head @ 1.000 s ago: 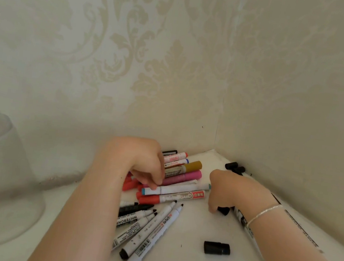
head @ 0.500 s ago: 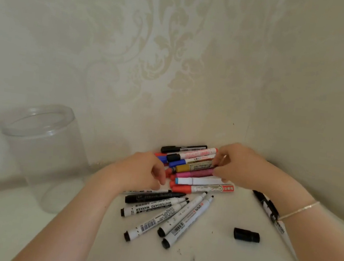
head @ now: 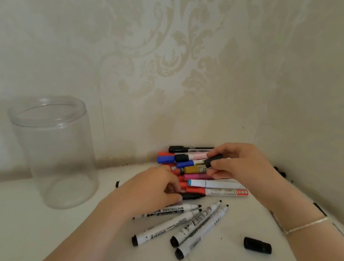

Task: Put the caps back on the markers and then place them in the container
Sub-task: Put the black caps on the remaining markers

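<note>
A heap of coloured capped markers [head: 200,172] lies in the corner by the wall. In front of it, several uncapped white whiteboard markers [head: 175,223] lie fanned out on the white surface. My right hand [head: 243,164] hovers over the heap, pinching a black cap [head: 213,159] between thumb and fingers. My left hand [head: 153,192] rests on the uncapped markers, its fingers closing on a black marker [head: 192,197]. Another loose black cap [head: 257,245] lies on the surface at the right. The clear plastic container [head: 53,147] stands empty and upright at the left.
Patterned wallpaper walls meet in a corner right behind the heap. More black caps [head: 282,173] lie along the right wall. A thin bracelet [head: 306,224] circles my right wrist. Small dark specks mark the surface near the front.
My right hand lifted from the surface by the right wall to above the heap, now holding a black cap. My left hand slid down onto the uncapped markers. The view swung left, showing the whole container.
</note>
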A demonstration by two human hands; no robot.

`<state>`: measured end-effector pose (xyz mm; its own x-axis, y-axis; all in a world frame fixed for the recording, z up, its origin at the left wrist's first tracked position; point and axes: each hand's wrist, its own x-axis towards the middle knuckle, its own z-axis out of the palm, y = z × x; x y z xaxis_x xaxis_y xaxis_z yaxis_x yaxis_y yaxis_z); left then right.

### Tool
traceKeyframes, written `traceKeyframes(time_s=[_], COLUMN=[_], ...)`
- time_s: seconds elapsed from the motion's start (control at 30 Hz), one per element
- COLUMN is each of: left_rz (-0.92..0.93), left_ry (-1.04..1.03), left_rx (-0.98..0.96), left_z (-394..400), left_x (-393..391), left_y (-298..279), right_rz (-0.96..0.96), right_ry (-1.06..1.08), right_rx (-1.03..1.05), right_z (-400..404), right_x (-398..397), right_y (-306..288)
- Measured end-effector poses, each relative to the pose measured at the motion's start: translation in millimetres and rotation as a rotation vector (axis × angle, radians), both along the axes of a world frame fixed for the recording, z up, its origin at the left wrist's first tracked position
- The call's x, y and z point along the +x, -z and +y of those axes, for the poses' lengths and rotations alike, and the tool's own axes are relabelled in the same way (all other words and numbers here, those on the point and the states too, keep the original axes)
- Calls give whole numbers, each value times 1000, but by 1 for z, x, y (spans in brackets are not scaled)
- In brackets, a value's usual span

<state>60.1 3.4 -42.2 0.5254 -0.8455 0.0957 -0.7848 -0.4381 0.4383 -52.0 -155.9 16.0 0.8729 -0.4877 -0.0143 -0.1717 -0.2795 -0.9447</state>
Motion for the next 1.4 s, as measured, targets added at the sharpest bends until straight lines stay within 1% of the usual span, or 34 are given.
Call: traceKeyframes(time_s=[0.07, 0.17, 0.23, 0.33, 0.53, 0.97, 1.13, 1.3, 1.4], left_rz=[39, 204, 237, 200, 195, 165, 175, 178, 180], left_ry=[1, -16, -16, -13, -10, -15, -34, -59, -56], left_rx=[-164, -401, -486, -547, -561, -533, -553, -567, -568], left_z=[0, 2, 3, 2, 4, 4, 3, 3, 3], left_x=[-2, -4, -7, -9, -9, -10, -10, -9, -10], left_y=[-6, -16, -19, -20, -22, -22, -21, -21, -21], right_rz=[-57, -185, -261, -336, -351, -376, -328, -267, -286], right_ry=[32, 111, 99, 55, 53, 53, 141, 19, 19], right_rx=[40, 89, 135, 206, 193, 312, 221, 230, 225], right_z=[-2, -6, -7, -4, 3, 8, 3, 4, 3], right_x=[1, 1, -2, -5, -4, -2, -2, -4, -3], right_y=[0, -5, -10, -13, -12, -11, -8, -7, -6])
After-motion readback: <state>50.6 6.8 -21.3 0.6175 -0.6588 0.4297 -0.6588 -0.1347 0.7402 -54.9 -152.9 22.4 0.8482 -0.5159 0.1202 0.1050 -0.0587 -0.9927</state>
